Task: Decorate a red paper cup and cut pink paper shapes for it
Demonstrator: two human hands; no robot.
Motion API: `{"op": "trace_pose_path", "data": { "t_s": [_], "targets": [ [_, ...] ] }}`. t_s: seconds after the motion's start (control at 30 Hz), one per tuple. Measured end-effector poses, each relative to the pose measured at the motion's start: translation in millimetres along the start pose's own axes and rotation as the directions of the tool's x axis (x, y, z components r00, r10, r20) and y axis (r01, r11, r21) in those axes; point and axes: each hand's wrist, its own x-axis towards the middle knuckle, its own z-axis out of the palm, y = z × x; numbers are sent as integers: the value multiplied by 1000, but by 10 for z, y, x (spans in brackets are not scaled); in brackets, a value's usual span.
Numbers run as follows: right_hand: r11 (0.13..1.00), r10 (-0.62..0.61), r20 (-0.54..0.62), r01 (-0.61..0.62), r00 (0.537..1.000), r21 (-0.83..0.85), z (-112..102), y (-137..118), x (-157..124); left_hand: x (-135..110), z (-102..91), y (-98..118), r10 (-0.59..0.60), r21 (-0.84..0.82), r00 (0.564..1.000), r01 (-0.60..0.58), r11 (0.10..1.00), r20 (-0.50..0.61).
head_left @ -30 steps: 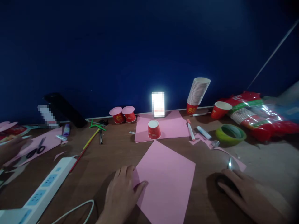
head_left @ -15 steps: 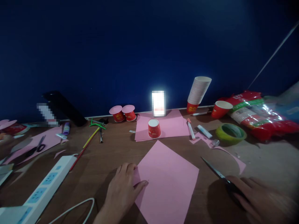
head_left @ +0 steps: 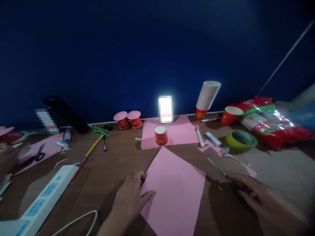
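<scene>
A pink sheet of paper (head_left: pixel 173 190) lies turned like a diamond on the brown table in front of me. My left hand (head_left: pixel 130 200) rests on its left edge, the thumb pressed on the paper and the fingers curled at the corner. My right hand (head_left: pixel 261 200) is at the lower right, closed round the dark handles of a pair of scissors (head_left: pixel 220 171). The blades point up and to the left, just off the sheet's right corner. An upturned red paper cup (head_left: pixel 161 136) stands on a second pink sheet (head_left: pixel 179 131) behind.
A white power strip (head_left: pixel 45 195) with cable lies left. Another person's hand (head_left: pixel 7 159) shows at the left edge beside black scissors (head_left: pixel 33 159). At the back are two pink-capped cups (head_left: pixel 128 119), a lit phone (head_left: pixel 165 109), a cup stack (head_left: pixel 206 98), markers, green tape (head_left: pixel 241 139) and bagged cups (head_left: pixel 273 121).
My right hand took up the scissors from the table and swung the blades up and left toward the sheet. The left hand stayed on the paper's edge.
</scene>
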Motion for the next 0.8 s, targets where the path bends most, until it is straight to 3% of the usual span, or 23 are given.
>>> {"op": "trace_pose_path", "data": {
  "t_s": [0.1, 0.2, 0.27, 0.33, 0.47, 0.6, 0.7, 0.8],
  "targets": [
    [949, 92, 163, -136, 982, 284, -31, -152, 104, 23, -5, -5, 12, -28, 999, -11, 1000, 33],
    [736, 240, 303, -376, 922, 562, -52, -270, 209, 42, -13, -20, 15, -24, 998, -13, 1000, 57],
    [607, 287, 391, -481, 875, 632, -53, -313, 278, 55, -10, -33, 4, -30, 999, -3, 1000, 53],
    [541, 309, 424, -524, 851, 658, -40, -336, 336, 70, 3, -46, -8, -36, 999, 9, 999, 32],
    [520, 302, 386, -489, 872, 700, 4, -419, 428, 93, 31, -58, -12, -126, 999, 16, 992, 36],
    [554, 237, 314, -394, 919, 734, 40, -558, 609, 104, 13, -42, 91, -308, 995, -74, 948, 42],
    [585, 127, 262, -286, 957, 759, 90, -613, 849, 120, -29, -34, 178, -462, 980, -118, 879, 90],
    [616, 104, 201, -222, 974, 756, 148, -629, 1102, 154, -71, -42, 221, -637, 966, -85, 766, 137]
  ]
}}
